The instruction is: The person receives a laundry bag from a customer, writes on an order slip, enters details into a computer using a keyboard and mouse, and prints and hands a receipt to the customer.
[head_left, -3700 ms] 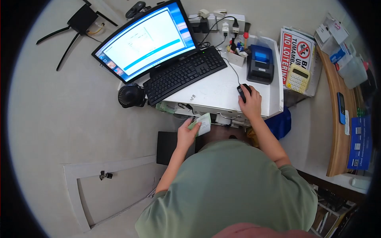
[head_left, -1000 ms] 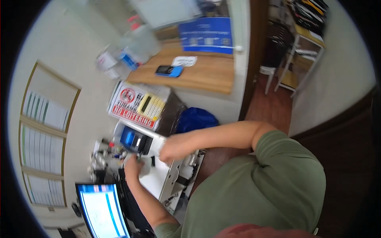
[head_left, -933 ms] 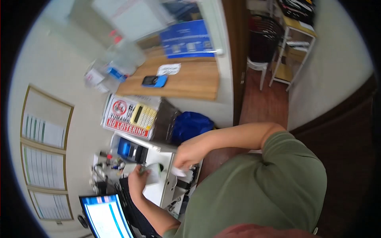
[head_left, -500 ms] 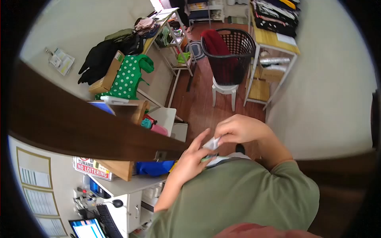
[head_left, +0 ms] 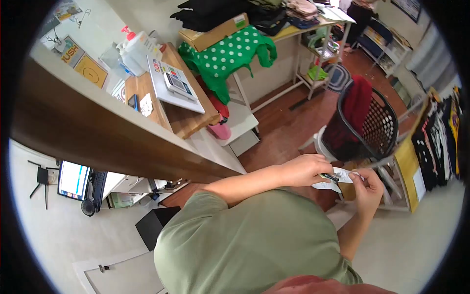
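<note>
My left hand (head_left: 306,170) is closed around a dark, pen-like object (head_left: 329,177) with a greenish part, and it also holds one end of a white printed paper slip (head_left: 345,174). Between finger and thumb, my right hand (head_left: 368,188) pinches the slip's other end. The slip is stretched and curved between both hands, in front of my body; its print is too small to read. Part of it hangs below the dark object.
A black laundry basket (head_left: 362,127) with dark red cloth stands on a white stool (head_left: 320,144) ahead. Folded clothes (head_left: 438,137) lie on a shelf at right. A brown door frame (head_left: 122,122) crosses the left. Beyond it, a wooden counter (head_left: 196,126) carries a scale (head_left: 177,85).
My view has turned, so the basket and door frame appear shifted. Both hands have moved right; the left fingers, spread before, are closed now, and the slip is spread out more.
</note>
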Tool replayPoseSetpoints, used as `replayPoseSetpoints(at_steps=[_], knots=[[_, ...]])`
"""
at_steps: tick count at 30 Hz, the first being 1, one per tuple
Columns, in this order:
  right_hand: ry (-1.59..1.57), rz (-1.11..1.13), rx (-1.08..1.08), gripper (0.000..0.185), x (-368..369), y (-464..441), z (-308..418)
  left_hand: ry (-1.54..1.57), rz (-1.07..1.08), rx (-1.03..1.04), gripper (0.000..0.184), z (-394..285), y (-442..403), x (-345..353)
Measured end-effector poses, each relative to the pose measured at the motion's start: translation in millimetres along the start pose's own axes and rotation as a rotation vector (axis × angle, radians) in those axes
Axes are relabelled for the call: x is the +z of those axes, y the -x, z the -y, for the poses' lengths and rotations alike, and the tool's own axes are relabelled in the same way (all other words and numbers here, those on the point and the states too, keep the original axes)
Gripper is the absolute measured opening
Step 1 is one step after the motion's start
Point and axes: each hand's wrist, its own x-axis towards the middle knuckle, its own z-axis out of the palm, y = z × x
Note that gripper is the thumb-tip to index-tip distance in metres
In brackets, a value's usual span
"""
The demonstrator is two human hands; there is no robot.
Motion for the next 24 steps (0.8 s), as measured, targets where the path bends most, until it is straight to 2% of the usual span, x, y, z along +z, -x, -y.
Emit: replayPoseSetpoints(at_steps=[4,6,12,16,18,20,24], knots=[[0.122,0.188,-0.031,0.008,29.4,-63.0,-2.9,-0.059,-0.117,-0.127,0.017,44.5,-6.9,-32.0],[0.112,0.259,-0.136,0.007,49.3,-96.6,-17.2,-0.107,-0.195,-0.151,0.018,65.0,-9.2,-49.7],[0.123,0.326,-0.298,0.008,72.4,-184.1,-34.6,-0.223,-0.312,-0.274,0.016,97.5,-24.3,-82.6],[0.020,0.406,-0.204,0.010,84.0,-223.8,-61.8,-0.247,-0.343,-0.366,0.017,106.8,-38.5,-91.3],[0.011,0.526,-0.169,0.011,94.8,-253.0,-70.2,-0.328,-0.389,-0.382,0.018,115.4,-41.3,-99.1],[-0.010,0.600,-0.231,0.012,109.8,-277.9,-78.0,-0.381,-0.452,-0.465,0.016,115.8,-41.9,-101.7],[0.076,0.595,-0.606,0.011,125.4,-312.9,-80.4,-0.404,-0.506,-0.596,0.012,118.9,-42.8,-105.2]])
